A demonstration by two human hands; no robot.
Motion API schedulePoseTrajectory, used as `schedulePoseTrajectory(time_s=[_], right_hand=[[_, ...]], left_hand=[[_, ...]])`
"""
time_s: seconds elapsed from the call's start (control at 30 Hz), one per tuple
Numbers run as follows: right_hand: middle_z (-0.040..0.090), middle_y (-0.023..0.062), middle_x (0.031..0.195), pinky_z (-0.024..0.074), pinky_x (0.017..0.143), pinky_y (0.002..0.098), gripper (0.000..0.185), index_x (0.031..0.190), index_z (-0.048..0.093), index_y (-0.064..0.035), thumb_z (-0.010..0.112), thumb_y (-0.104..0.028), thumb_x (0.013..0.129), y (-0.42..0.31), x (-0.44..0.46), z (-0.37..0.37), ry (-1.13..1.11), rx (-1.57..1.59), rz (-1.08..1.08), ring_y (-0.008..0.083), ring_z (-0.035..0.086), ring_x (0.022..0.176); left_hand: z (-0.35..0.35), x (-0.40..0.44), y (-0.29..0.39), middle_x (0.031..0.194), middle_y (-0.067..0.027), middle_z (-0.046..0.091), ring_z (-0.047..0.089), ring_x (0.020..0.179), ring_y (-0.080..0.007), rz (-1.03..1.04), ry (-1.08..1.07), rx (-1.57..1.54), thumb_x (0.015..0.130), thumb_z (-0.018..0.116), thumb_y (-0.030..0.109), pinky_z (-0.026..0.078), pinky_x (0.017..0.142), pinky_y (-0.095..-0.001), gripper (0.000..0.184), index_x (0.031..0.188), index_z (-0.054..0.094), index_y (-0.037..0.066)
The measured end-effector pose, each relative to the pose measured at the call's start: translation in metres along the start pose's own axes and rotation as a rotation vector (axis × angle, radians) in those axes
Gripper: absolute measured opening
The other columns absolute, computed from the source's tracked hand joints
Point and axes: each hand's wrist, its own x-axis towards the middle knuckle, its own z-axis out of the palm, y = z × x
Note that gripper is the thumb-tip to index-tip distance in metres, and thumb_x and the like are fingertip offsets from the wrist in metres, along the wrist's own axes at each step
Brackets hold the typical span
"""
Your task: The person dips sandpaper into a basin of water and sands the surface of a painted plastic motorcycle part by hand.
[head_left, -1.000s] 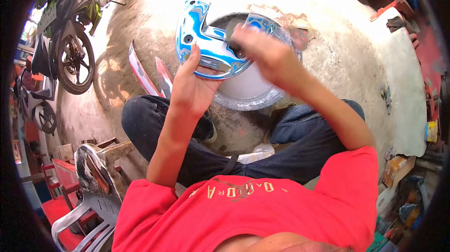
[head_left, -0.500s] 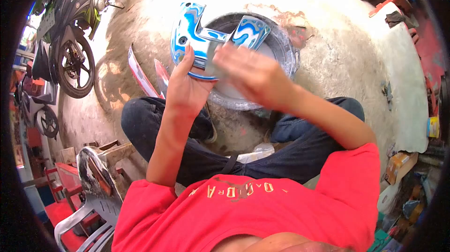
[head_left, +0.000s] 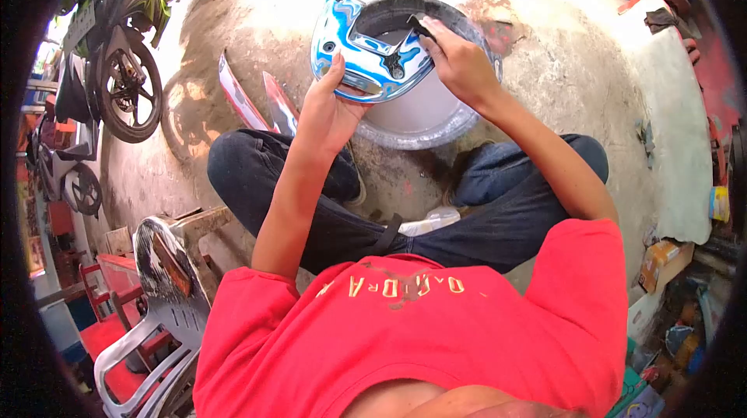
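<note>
A curved, U-shaped plastic panel point(head_left: 346, 60) with blue, white and silver swirls is held over a round grey basin point(head_left: 424, 138). My left hand point(head_left: 336, 103) grips its near left edge, thumb on top and the other fingers underneath. At the panel's right arm, my right hand point(head_left: 463, 68) is closed on a dark folded sheet that looks like sandpaper point(head_left: 418, 24). A dark wet-looking patch marks the panel just left of that hand. Cloudy whitish liquid point(head_left: 416, 115) shows in the basin below.
Two narrow red-and-white panels point(head_left: 240, 94) lie on the concrete floor to the left. Beyond them stand motorcycles point(head_left: 124, 83). A grey plastic chair point(head_left: 167, 301) is at my lower left. A pale sheet point(head_left: 677, 146) and a cardboard box point(head_left: 664, 265) lie along the right.
My right hand has moved from the panel's middle out to its right arm with the dark sheet. The panel has shifted slightly right and turned, still in my left hand.
</note>
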Motion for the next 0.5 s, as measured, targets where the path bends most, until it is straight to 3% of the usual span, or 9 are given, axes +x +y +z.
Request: schedulePoseTrajectory(time_s=[0.03,0.1,0.13,0.23,0.3,0.33,0.4,0.43,0.5], right_hand=[[0.064,0.0208,0.125,0.0530,0.095,0.0411,0.031,0.123,0.062,-0.0008,0.053,-0.015,0.098,-0.001,-0.009,0.001,-0.046,0.005,0.085,0.0346,0.062,0.117],[0.061,0.0247,0.127,0.0500,0.101,0.0403,0.035,0.128,0.060,0.0010,0.059,-0.016,0.097,-0.022,-0.044,0.016,-0.138,0.065,-0.043,0.0347,0.061,0.119],[0.066,0.0237,0.117,0.0529,0.095,0.0405,0.036,0.129,0.060,-0.0018,0.058,-0.019,0.098,-0.032,-0.056,0.021,-0.110,0.108,-0.157,0.0357,0.066,0.109],[0.071,0.0225,0.101,0.0544,0.081,0.0414,0.031,0.121,0.065,-0.0027,0.058,-0.023,0.099,-0.019,-0.047,0.009,-0.411,0.218,0.135,0.0356,0.070,0.091],[0.068,0.0218,0.079,0.0485,0.063,0.0388,0.030,0.099,0.069,0.0010,0.058,-0.026,0.099,0.018,-0.037,0.013,-0.257,0.193,0.230,0.0261,0.067,0.066],[0.069,0.0231,0.087,0.0516,0.072,0.0457,0.034,0.097,0.071,-0.0031,0.056,-0.034,0.098,0.023,-0.028,0.006,-0.310,0.119,0.405,0.0391,0.069,0.082],[0.070,0.0214,0.087,0.0523,0.076,0.0435,0.040,0.099,0.072,-0.0047,0.055,-0.041,0.097,0.068,-0.030,0.027,-0.323,0.099,0.492,0.0384,0.069,0.083],[0.071,0.0201,0.086,0.0510,0.073,0.0403,0.044,0.100,0.071,-0.0006,0.055,-0.041,0.097,0.096,-0.036,0.052,-0.375,0.023,0.549,0.0305,0.069,0.079],[0.072,0.0202,0.091,0.0519,0.078,0.0432,0.044,0.103,0.072,-0.0045,0.054,-0.044,0.097,0.112,-0.053,0.082,-0.352,-0.017,0.573,0.0366,0.070,0.087]], left_hand=[[-0.004,-0.005,-0.005,0.128,-0.0139,0.061,0.062,0.116,-0.0281,-0.004,-0.008,0.011,0.105,0.049,0.026,0.051,0.098,-0.0495,0.035,0.135,0.048,0.007],[-0.021,-0.013,-0.017,0.129,-0.0136,0.061,0.061,0.117,-0.0282,0.005,-0.025,0.027,0.105,0.049,0.025,0.050,0.098,-0.0501,0.036,0.135,0.048,0.007],[-0.030,-0.017,-0.022,0.129,-0.0132,0.060,0.061,0.118,-0.0277,0.001,0.007,0.027,0.105,0.050,0.024,0.050,0.098,-0.0502,0.034,0.134,0.048,0.006],[-0.052,-0.030,-0.040,0.127,-0.0125,0.061,0.060,0.118,-0.0278,0.013,0.089,-0.038,0.104,0.050,0.022,0.050,0.099,-0.0495,0.032,0.132,0.049,0.006],[-0.058,-0.041,-0.058,0.127,-0.0116,0.060,0.060,0.117,-0.0298,0.014,0.173,-0.083,0.103,0.053,0.019,0.051,0.097,-0.0524,0.033,0.133,0.048,0.006],[-0.065,-0.045,-0.072,0.128,-0.0115,0.060,0.060,0.117,-0.0304,0.022,0.230,-0.086,0.103,0.053,0.018,0.051,0.096,-0.0536,0.033,0.133,0.047,0.007],[-0.087,-0.049,-0.107,0.131,-0.0114,0.057,0.059,0.117,-0.0319,0.004,0.300,-0.152,0.102,0.055,0.016,0.052,0.094,-0.0568,0.036,0.136,0.045,0.010],[-0.106,-0.055,-0.138,0.131,-0.0111,0.057,0.059,0.118,-0.0317,-0.048,0.406,-0.192,0.102,0.056,0.017,0.052,0.094,-0.0563,0.037,0.136,0.045,0.012],[-0.102,-0.063,-0.153,0.128,-0.0125,0.057,0.057,0.117,-0.0317,-0.055,0.489,-0.169,0.102,0.054,0.017,0.048,0.100,-0.0566,0.033,0.134,0.046,0.009]])
